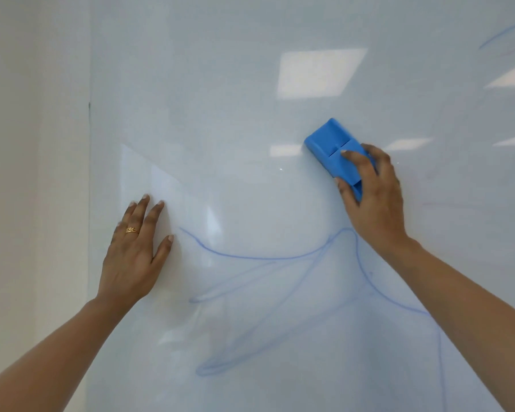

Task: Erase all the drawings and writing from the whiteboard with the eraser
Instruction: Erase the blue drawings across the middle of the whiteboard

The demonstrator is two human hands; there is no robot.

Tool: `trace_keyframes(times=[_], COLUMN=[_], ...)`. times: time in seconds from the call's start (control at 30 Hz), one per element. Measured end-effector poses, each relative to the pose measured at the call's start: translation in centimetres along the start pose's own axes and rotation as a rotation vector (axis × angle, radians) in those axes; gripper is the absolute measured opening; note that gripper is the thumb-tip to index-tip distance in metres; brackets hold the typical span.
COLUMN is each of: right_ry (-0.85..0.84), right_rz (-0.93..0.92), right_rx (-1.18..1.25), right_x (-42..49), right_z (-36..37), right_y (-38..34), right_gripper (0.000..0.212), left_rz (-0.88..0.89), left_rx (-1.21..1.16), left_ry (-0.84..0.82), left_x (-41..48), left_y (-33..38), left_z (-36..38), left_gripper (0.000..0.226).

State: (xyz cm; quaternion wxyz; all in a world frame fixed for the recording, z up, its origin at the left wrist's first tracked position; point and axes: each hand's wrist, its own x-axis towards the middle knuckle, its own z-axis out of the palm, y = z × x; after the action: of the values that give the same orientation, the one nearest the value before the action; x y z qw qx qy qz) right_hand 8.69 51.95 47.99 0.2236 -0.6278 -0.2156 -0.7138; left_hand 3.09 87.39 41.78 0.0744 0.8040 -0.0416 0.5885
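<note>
Judging by its look, the eraser (pixel 333 150) is light and stiff, clamped at its near end by right-hand fingers (pixel 351 159); left-hand fingers (pixel 149 212) are spread flat on the whiteboard (pixel 220 114).

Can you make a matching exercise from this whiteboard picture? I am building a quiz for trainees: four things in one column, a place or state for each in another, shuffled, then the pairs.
Things:
1. blue eraser
2. left hand
3. gold ring
4. blue marker lines

Places or states:
A. flat, fingers spread, at the left edge of the whiteboard
B. worn on a finger of the left hand
C. in the grip of the right hand, against the board
D. unerased, on the lower part of the board

Pairs: 1-C, 2-A, 3-B, 4-D
</note>
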Motion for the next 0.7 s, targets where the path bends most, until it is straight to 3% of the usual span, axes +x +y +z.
trace_keyframes(times=[0.2, 0.47, 0.7], right_ry=[0.037, -0.070, -0.211], right_rz=[0.104, 0.020, -0.208], right_rx=[-0.030, 0.083, 0.119], right_x=[-0.7, -1.2, -3.0], right_z=[1.0, 3.4, 6.5], right_y=[-1.9, -7.7, -14.3], right_gripper=[0.050, 0.040, 0.040], left_rz=[0.022, 0.052, 0.066], left_rx=[-0.013, -0.030, -0.059], left_ry=[-0.057, -0.137, -0.165], left_x=[-2.3, -4.0, -5.0], left_y=[-1.9, -3.2, -3.8], left_z=[-0.3, -0.3, -0.1], left_gripper=[0.067, 0.072, 0.073])
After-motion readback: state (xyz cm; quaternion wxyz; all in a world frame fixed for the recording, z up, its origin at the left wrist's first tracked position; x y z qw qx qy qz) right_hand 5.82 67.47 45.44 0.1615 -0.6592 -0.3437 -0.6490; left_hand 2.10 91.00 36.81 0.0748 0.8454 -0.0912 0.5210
